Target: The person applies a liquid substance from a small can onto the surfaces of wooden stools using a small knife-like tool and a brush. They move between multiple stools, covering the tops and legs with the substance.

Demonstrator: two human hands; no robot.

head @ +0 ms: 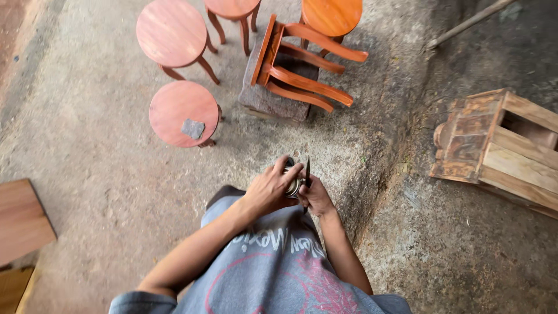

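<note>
Hands meet before the grey shirt: left hand (268, 189) wraps its grip around a small round tin (292, 185), right hand (315, 196) pinches a thin dark blade (307, 172) upright beside it, above the concrete floor (104, 174).

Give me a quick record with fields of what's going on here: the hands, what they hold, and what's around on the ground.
left hand: wrapped over a small round metal can
right hand: grips a thin dark blade-like tool, its tip pointing up beside the can
stools: round reddish wooden ones on the concrete floor; the nearest bears a grey sanding scrap
chair frame: orange wood, lying tipped over on a plank
crate: worn wood, at the right
clothing: grey printed shirt
</note>
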